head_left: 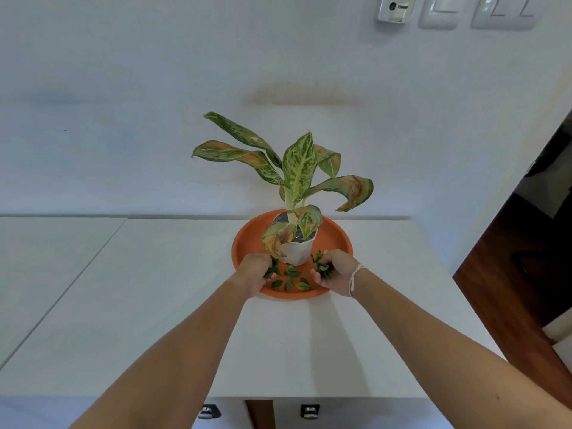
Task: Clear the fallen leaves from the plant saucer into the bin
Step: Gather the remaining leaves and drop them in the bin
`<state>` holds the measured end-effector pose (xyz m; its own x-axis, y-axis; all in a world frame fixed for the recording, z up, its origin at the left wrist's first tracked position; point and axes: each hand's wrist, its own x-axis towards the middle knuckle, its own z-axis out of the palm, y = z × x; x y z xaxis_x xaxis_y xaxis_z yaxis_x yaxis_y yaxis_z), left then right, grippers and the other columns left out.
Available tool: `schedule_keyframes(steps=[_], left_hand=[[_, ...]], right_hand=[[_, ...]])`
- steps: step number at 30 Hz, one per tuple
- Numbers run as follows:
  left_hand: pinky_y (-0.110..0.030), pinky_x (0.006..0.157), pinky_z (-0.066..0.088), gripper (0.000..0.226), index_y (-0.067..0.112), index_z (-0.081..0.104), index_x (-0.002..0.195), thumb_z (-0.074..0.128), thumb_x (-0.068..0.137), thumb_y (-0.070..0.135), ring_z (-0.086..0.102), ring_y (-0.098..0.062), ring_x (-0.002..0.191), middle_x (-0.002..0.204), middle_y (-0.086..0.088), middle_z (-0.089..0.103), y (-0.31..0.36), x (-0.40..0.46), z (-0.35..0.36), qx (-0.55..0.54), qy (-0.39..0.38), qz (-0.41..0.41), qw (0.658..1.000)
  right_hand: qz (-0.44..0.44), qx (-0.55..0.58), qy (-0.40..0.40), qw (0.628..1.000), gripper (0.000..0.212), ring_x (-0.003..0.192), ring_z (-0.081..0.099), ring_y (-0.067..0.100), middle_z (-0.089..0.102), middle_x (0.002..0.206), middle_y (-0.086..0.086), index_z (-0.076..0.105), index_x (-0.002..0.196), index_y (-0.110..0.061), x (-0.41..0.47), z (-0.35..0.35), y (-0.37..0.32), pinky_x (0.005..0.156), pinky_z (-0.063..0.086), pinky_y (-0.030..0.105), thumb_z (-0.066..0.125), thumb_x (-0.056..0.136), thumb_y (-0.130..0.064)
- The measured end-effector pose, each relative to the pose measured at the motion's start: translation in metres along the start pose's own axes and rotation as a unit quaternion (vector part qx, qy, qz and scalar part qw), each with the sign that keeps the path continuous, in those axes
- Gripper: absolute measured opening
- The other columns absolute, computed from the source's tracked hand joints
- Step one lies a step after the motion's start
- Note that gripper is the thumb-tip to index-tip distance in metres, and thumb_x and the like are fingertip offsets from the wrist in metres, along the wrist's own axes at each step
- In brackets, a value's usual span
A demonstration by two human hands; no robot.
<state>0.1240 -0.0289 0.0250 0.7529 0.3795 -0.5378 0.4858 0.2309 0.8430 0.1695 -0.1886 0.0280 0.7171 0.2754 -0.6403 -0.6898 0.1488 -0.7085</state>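
I find a white table point(173, 305) set against a pale wall point(123, 88), and on its far middle an orange plant saucer point(335, 239) carrying a white pot point(298, 250) with a speckled plant point(298, 164), several of whose leaves are browned and drooping. Both of my arms reach over the near rim of the saucer. My left hand point(252, 274) lies at the near left of the pot, fingers curled down onto a few green leaves; whether it has actually closed on them I cannot tell, as the back of the hand hides the fingertips. My right hand point(335, 274), a white cord at its wrist, is clenched around a bunch of leaves point(322, 266) at the near right of the pot. Between the two hands, loose fallen leaves point(291, 278) lie scattered on the near floor of the saucer. I judge the step in hand to be gathering, not yet disposal. No bin is in view. The next move, in my judgement, calls for collecting the remaining loose leaves without knocking the pot or the drooping brown leaf beside my left hand, then locating the bin.
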Motion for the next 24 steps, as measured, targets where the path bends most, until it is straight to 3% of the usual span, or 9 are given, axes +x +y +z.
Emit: schedule_keyframes(steps=[5,9,12,15,18,20,24], left_hand=[[-0.02,0.041,0.027,0.034,0.014,0.052,0.069,0.03,0.091,0.0,0.038,-0.012,0.055,0.069,-0.001,0.049,0.002,-0.006,-0.002,-0.016,-0.002,0.0,1.0],[-0.019,0.043,0.023,0.033,0.019,0.053,0.07,0.028,0.087,0.005,0.037,-0.011,0.053,0.064,0.001,0.047,0.003,-0.01,-0.005,-0.036,-0.026,0.013,0.999],[-0.019,0.044,0.023,0.029,0.02,0.053,0.068,0.031,0.085,0.011,0.036,-0.011,0.051,0.058,0.004,0.046,0.003,-0.012,-0.006,-0.041,-0.043,0.027,0.998],[-0.018,0.043,0.022,0.027,0.022,0.054,0.067,0.034,0.085,0.023,0.035,-0.009,0.046,0.05,0.007,0.045,0.003,-0.011,-0.006,-0.037,-0.057,0.037,0.997],[-0.016,0.04,0.023,0.024,0.024,0.057,0.08,0.039,0.088,0.039,0.034,-0.009,0.05,0.057,0.007,0.043,0.002,-0.007,-0.006,-0.016,-0.08,0.049,0.995],[-0.018,0.041,0.023,0.02,0.023,0.053,0.079,0.042,0.09,0.034,0.033,-0.009,0.053,0.062,0.005,0.04,0.001,-0.007,-0.006,-0.006,-0.08,0.047,0.996],[-0.019,0.044,0.027,0.027,0.019,0.046,0.067,0.039,0.093,0.018,0.033,-0.01,0.054,0.061,0.003,0.039,-0.002,-0.006,-0.007,-0.024,-0.047,0.033,0.998]], right_hand=[[0.007,0.026,-0.002,1.0,0.017,0.047,0.033,0.017,0.037,0.066,0.006,0.038,0.069,-0.01,0.0,-0.002,0.004,0.031,0.024,0.013,0.026,0.08,-0.005],[0.009,0.021,-0.025,0.999,0.019,0.032,0.031,0.014,0.034,0.059,0.004,0.039,0.06,-0.011,-0.002,-0.005,0.003,0.032,0.018,0.01,0.034,0.077,-0.018],[0.009,0.014,-0.026,1.0,0.041,0.029,0.034,0.013,0.038,0.054,0.003,0.042,0.056,-0.011,0.002,-0.009,0.002,0.033,0.019,0.009,0.045,0.083,-0.042],[0.016,0.002,-0.013,1.0,0.057,0.03,0.034,0.013,0.04,0.051,0.002,0.041,0.054,-0.012,0.004,-0.012,0.002,0.033,0.018,0.009,0.042,0.088,-0.058],[0.01,-0.035,0.007,0.999,0.043,0.028,0.031,0.01,0.033,0.058,0.001,0.034,0.056,-0.015,0.006,-0.012,0.004,0.03,0.016,0.009,0.038,0.094,-0.035],[0.0,-0.048,0.007,0.999,0.036,0.026,0.031,0.008,0.032,0.059,0.001,0.033,0.058,-0.016,0.007,-0.011,0.006,0.029,0.015,0.009,0.037,0.093,-0.022],[-0.004,-0.054,-0.01,0.998,0.032,0.025,0.03,0.006,0.031,0.059,0.001,0.038,0.065,-0.013,0.006,-0.011,0.009,0.027,0.015,0.01,0.038,0.097,-0.015]])
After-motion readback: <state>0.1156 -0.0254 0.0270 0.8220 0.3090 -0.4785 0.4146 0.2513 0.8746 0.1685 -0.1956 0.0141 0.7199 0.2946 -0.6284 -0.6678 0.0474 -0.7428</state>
